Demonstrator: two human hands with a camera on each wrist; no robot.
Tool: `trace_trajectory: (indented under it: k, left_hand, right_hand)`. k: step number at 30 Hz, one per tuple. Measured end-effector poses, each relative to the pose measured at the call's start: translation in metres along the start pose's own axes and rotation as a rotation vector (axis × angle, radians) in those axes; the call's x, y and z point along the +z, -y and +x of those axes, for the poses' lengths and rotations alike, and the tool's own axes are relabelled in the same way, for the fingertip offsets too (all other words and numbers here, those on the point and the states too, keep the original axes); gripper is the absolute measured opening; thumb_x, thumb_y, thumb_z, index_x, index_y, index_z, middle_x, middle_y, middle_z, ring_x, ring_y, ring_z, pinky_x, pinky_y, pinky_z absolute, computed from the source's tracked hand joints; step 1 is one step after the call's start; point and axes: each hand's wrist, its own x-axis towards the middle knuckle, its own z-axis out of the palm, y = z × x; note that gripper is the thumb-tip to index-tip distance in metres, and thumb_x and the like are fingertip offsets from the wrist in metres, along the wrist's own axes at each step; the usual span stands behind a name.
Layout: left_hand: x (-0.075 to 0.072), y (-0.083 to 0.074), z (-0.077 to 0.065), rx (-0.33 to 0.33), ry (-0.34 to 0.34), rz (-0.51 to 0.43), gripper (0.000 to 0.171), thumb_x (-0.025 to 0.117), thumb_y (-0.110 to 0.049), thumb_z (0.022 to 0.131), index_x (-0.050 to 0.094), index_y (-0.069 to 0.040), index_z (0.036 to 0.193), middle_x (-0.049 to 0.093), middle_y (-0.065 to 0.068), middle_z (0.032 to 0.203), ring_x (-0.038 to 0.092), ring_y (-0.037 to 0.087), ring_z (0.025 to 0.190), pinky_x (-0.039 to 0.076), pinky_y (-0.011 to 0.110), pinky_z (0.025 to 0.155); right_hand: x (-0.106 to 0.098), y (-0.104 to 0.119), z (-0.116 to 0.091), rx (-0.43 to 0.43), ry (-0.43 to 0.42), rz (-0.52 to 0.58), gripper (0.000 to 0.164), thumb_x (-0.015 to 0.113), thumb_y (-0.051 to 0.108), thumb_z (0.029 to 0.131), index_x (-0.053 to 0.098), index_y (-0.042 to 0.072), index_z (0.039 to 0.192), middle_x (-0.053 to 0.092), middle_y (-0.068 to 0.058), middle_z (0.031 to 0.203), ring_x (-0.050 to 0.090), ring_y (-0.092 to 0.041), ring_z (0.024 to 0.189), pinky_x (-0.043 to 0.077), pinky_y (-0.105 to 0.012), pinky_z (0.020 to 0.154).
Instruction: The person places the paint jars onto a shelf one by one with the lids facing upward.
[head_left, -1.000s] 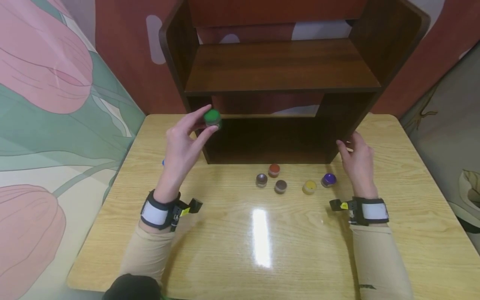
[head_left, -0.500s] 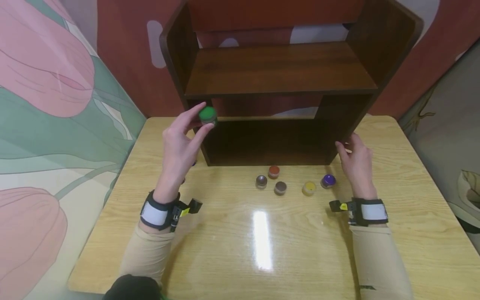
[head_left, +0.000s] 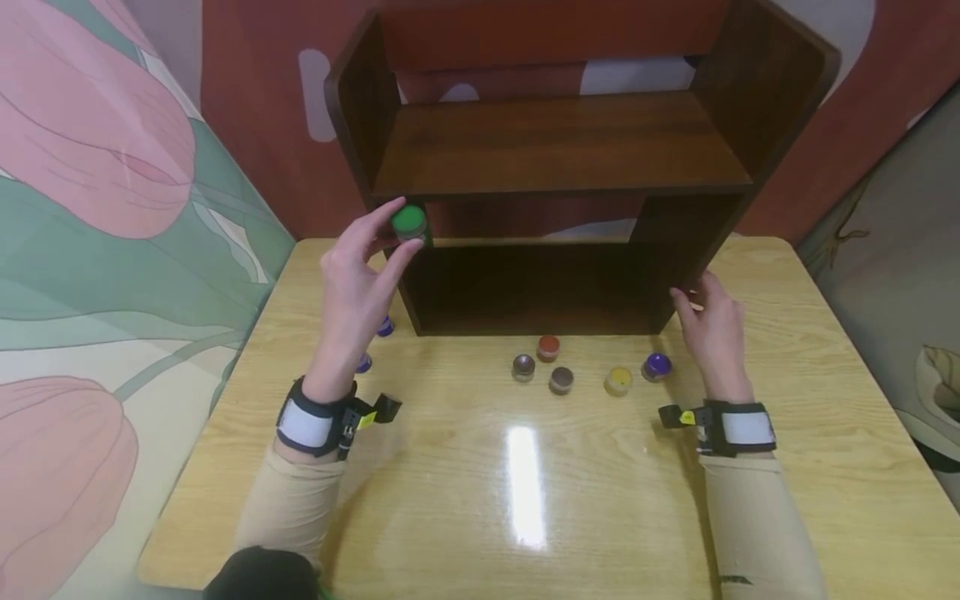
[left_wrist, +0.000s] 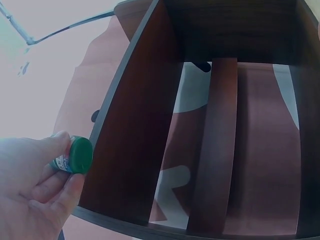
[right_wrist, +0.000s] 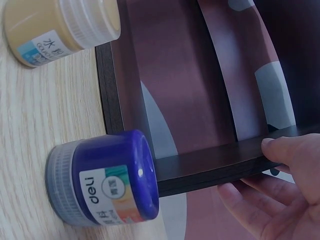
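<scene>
My left hand [head_left: 352, 271] pinches a small paint jar with a green lid [head_left: 409, 221] between thumb and fingers, raised beside the left panel of a dark brown wooden shelf [head_left: 562, 142]. In the left wrist view the green jar [left_wrist: 80, 155] is tilted on its side near that panel's edge, its label partly covered by fingers. My right hand [head_left: 715, 333] grips the front edge of the shelf's right panel. The right wrist view has the thumb on one face of this panel [right_wrist: 215, 165] and the other fingers on the opposite face.
Before the shelf stand paint jars: orange-red [head_left: 548, 348], two brownish [head_left: 523, 367], yellow [head_left: 618, 381] and purple-blue [head_left: 657, 367]. Two blue jars [head_left: 385, 326] are partly hidden by my left arm. All rest on the wooden table [head_left: 450, 500]; patterned walls rise behind and beside it.
My left hand has moved a little left and up with the green-lidded jar, and blue jars have come into sight beside the wrist. The right hand stays on the panel.
</scene>
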Motion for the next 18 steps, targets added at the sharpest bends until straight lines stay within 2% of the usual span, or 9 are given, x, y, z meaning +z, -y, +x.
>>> trace_trajectory:
  k: [5, 18]
  left_hand:
    - [-0.002, -0.0013, 0.0006, -0.018, 0.011, 0.018, 0.05, 0.073, -0.028, 0.09, 0.061, -0.016, 0.137, 0.07, 0.008, 0.123, 0.072, 0.016, 0.105, 0.056, 0.027, 0.099]
    - [-0.004, -0.0031, 0.0037, -0.016, 0.002, 0.047, 0.051, 0.073, -0.028, 0.09, 0.06, -0.015, 0.138, 0.069, 0.009, 0.124, 0.071, 0.017, 0.108, 0.057, 0.028, 0.098]
  right_hand:
    - [-0.0003, 0.0001, -0.0018, 0.007, 0.008, 0.0, 0.037, 0.056, 0.021, 0.102, 0.056, -0.001, 0.132, 0.064, -0.027, 0.129, 0.066, -0.045, 0.111, 0.056, -0.054, 0.089]
    - [-0.0009, -0.0008, -0.0038, -0.013, 0.0, 0.015, 0.036, 0.057, 0.022, 0.102, 0.057, -0.001, 0.129, 0.065, -0.028, 0.126, 0.066, -0.047, 0.109, 0.056, -0.056, 0.089]
